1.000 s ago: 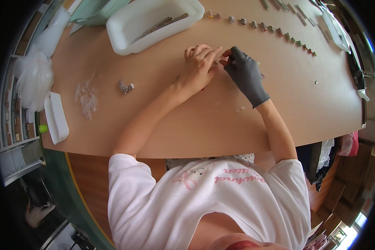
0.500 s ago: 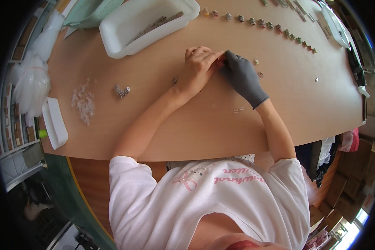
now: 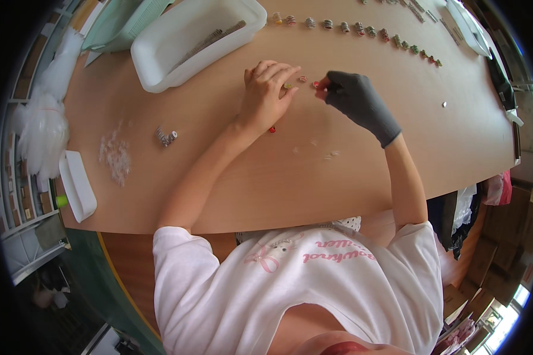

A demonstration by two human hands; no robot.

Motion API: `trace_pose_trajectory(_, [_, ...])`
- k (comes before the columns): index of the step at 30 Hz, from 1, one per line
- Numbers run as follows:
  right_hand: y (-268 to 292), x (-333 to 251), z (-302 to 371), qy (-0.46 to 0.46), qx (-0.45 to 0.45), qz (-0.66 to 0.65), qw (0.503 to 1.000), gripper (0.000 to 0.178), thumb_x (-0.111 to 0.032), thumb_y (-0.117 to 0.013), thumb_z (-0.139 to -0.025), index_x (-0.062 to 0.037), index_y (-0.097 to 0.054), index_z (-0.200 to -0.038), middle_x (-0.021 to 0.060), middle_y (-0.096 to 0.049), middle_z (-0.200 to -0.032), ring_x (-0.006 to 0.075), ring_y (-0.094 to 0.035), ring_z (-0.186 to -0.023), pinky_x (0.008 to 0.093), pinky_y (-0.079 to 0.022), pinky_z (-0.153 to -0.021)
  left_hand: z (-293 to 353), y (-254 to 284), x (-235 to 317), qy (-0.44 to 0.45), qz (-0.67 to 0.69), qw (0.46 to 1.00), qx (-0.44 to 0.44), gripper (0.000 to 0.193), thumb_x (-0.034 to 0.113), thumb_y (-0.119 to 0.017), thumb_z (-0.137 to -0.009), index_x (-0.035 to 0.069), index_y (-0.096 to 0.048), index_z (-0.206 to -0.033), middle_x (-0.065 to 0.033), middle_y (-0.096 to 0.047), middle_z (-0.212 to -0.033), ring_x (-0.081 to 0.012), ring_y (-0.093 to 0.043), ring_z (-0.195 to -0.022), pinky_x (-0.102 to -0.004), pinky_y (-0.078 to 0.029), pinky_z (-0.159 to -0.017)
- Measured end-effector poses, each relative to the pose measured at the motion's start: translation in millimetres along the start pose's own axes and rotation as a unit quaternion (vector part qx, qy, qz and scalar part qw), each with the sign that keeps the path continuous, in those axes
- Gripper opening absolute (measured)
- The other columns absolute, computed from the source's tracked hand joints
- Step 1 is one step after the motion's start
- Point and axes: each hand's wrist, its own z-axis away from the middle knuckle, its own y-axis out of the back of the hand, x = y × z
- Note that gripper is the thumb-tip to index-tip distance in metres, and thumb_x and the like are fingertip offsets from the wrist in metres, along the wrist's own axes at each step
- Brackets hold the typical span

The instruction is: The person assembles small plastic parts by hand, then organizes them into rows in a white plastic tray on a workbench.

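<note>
You are working with both hands above the table [image 3: 290, 195], well in from its near edge and roughly midway between its left and right edges. Your bare left hand [image 3: 266, 94] is spreading its fingers loosely, the index pointing toward the other hand, while a small greenish piece [image 3: 288, 86] is showing between index and thumb; whether those fingers are grasping it, you cannot tell from this angle. Your right hand [image 3: 349, 97], in a gray glove leaving the thumb tip bare, is curling its fingers, with thumb and fingertips meeting beside a red-and-white piece [image 3: 315, 84]; whether they are pinching it or just touching it, you cannot tell. A reddish ring [image 3: 302, 78] is lying between your two hands, and a red bead [image 3: 272, 129] is sitting just beside your left wrist. Toward the table's far edge, a row of small banded pieces [image 3: 360, 28] is slanting down toward the right edge. Near the far left corner, a white tub [image 3: 154, 80] is holding grayish strips [image 3: 210, 41], with a pale green basket [image 3: 121, 26] standing beside it. Along the left edge, a narrow white tray [image 3: 77, 183] is lying near clear scraps [image 3: 115, 157], and silvery cylinders [image 3: 166, 136] are clustering farther in.
</note>
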Motion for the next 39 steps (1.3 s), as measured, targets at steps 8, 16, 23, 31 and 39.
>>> trace_pose_trajectory(8, [-21.4, -3.1, -26.5, 0.003, 0.071, 0.113, 0.991, 0.017, -0.023, -0.064, -0.088, -0.0058, -0.064, -0.090, 0.0120, -0.070, -0.080, 0.0305, -0.067, -0.073, 0.0405, -0.051, -0.064, -15.4, -18.3, 0.5, 0.012, -0.004, 1.000, -0.011, 0.019, 0.015, -0.076, -0.077, 0.011, -0.072, -0.095, 0.0011, -0.063, -0.107, -0.0211, -0.053, -0.108, -0.0394, -0.035, -0.089])
trace_pose_trajectory(16, [-31.1, 4.8, -33.0, 0.012, 0.075, 0.169, 0.983, 0.017, -0.023, -0.064, -0.087, -0.0058, -0.064, -0.091, 0.0153, -0.069, -0.080, 0.0354, -0.067, -0.076, 0.0444, -0.052, -0.067, -13.9, -19.0, 0.8, 0.024, -0.017, 0.999, 0.020, 0.021, 0.012, -0.075, -0.076, 0.012, -0.072, -0.097, 0.0040, -0.065, -0.108, -0.0185, -0.055, -0.107, -0.0365, -0.036, -0.090])
trace_pose_trajectory(23, [-24.6, 1.7, -28.8, -0.012, 0.053, 0.083, 0.995, 0.020, -0.024, -0.067, -0.086, -0.0044, -0.065, -0.089, 0.0158, -0.066, -0.072, 0.0329, -0.065, -0.069, 0.0417, -0.051, -0.063, -16.5, -17.5, -2.3, -0.003, 0.016, 0.999, 0.049, 0.010, 0.013, -0.077, -0.076, 0.010, -0.071, -0.083, 0.0033, -0.067, -0.093, -0.0174, -0.057, -0.102, -0.0377, -0.035, -0.089])
trace_pose_trajectory(31, [-16.5, 7.4, -25.6, -0.026, 0.025, 0.030, 0.999, 0.019, -0.021, -0.066, -0.085, -0.0030, -0.066, -0.090, 0.0115, -0.060, -0.063, 0.0198, -0.057, -0.057, 0.0339, -0.047, -0.058, -17.6, -16.0, 0.2, -0.162, -0.131, 0.976, 0.067, 0.011, 0.011, -0.077, -0.075, 0.009, -0.068, -0.081, 0.0028, -0.066, -0.089, -0.0158, -0.058, -0.104, -0.0402, -0.034, -0.091])
trace_pose_trajectory(39, [22.3, -16.0, -6.2, -0.105, -0.166, -0.058, 0.979, 0.017, -0.019, -0.066, -0.084, -0.0022, -0.067, -0.089, 0.0000, -0.057, -0.063, 0.0098, -0.050, -0.059, 0.0277, -0.044, -0.057, -15.7, -7.4, -2.9, -0.105, -0.067, 0.990, 0.071, 0.010, 0.014, -0.075, -0.079, 0.009, -0.071, -0.087, 0.0024, -0.068, -0.095, -0.0174, -0.057, -0.105, -0.0402, -0.033, -0.092])
